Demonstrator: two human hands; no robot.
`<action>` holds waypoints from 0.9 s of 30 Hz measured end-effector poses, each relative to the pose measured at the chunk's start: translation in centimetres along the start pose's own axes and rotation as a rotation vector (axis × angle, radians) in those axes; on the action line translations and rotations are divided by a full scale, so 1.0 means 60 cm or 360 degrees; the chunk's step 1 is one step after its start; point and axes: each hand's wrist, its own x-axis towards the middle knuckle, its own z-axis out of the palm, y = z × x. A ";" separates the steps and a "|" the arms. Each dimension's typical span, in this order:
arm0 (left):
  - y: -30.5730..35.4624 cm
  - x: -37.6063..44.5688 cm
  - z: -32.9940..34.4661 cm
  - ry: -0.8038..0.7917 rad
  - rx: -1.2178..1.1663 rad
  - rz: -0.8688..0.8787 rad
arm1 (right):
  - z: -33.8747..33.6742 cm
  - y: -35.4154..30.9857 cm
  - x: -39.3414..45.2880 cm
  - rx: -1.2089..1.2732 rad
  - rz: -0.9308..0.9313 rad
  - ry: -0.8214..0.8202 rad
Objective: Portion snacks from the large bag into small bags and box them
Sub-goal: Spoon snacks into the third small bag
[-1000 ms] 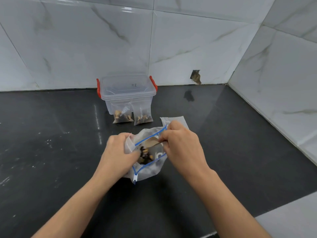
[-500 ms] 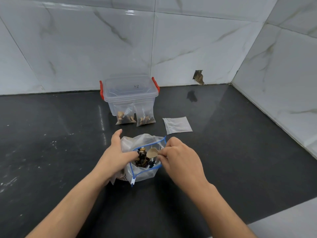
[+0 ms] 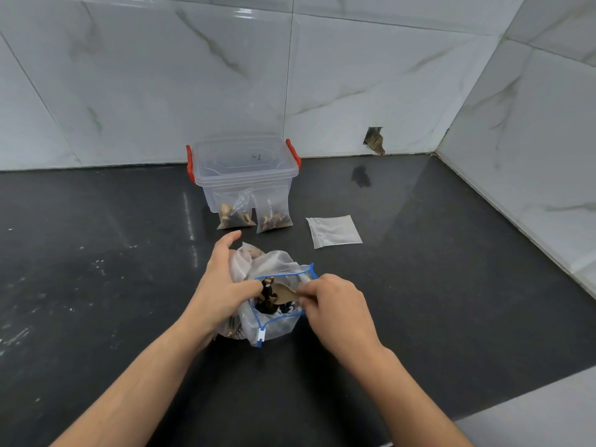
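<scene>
- black countertop (image 3: 96, 285), glossy, scuffed with pale marks at left
- clear lidded box (image 3: 243, 169), red latches, at back by wall
- two filled small bags (image 3: 254, 214) propped against the box front
- empty small bag (image 3: 333, 231) flat, right of them
- large bag (image 3: 274, 324), blue zip, near front centre

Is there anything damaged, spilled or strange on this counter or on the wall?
Yes: a broken hole gapes in the wall tile just above the counter, right of the plastic box, with rough brown material showing inside. No snacks are spilled. Pale scuffs mark the counter's left part.
</scene>
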 end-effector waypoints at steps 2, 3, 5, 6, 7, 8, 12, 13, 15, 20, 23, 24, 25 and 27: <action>0.000 -0.003 -0.001 -0.0004 -0.0029 0.0033 | -0.002 -0.002 0.000 0.0069 0.0049 -0.0038; 0.000 -0.005 -0.001 -0.0010 -0.0031 0.0062 | -0.002 -0.004 0.001 0.0104 0.0080 -0.0062; 0.001 -0.010 0.002 -0.0024 -0.0010 0.0120 | 0.000 -0.007 0.002 0.0162 0.0147 -0.0120; 0.001 -0.011 0.003 -0.0032 0.0005 0.0145 | 0.002 -0.008 0.003 0.0198 0.0184 -0.0152; 0.001 -0.012 0.004 -0.0043 0.0020 0.0163 | 0.005 -0.007 0.004 0.0254 0.0224 -0.0183; 0.003 -0.013 0.005 -0.0056 0.0035 0.0179 | 0.007 -0.005 0.005 0.0337 0.0266 -0.0215; 0.005 -0.013 0.004 -0.0075 0.0121 0.0193 | 0.012 0.005 0.008 0.0776 0.0444 -0.0329; 0.006 -0.013 0.004 -0.0073 0.0144 0.0198 | 0.012 0.006 0.009 0.0887 0.0499 -0.0343; 0.005 -0.013 0.001 -0.0058 0.0197 0.0230 | 0.013 0.006 0.010 0.1096 0.0595 -0.0372; -0.003 -0.007 -0.010 0.0027 0.0343 0.0311 | -0.003 0.014 0.008 0.1210 0.0553 -0.0457; -0.010 -0.002 -0.016 0.0060 0.0375 0.0316 | -0.017 0.022 0.005 0.1173 0.0458 -0.0475; -0.012 0.001 -0.016 0.0072 0.0374 0.0320 | -0.022 0.025 0.005 0.1126 0.0438 -0.0438; -0.012 0.003 -0.016 0.0083 0.0366 0.0330 | -0.027 0.028 0.005 0.1068 0.0424 -0.0390; -0.009 0.005 -0.013 0.0093 0.0331 0.0366 | -0.040 0.034 0.002 0.0983 0.0413 -0.0294</action>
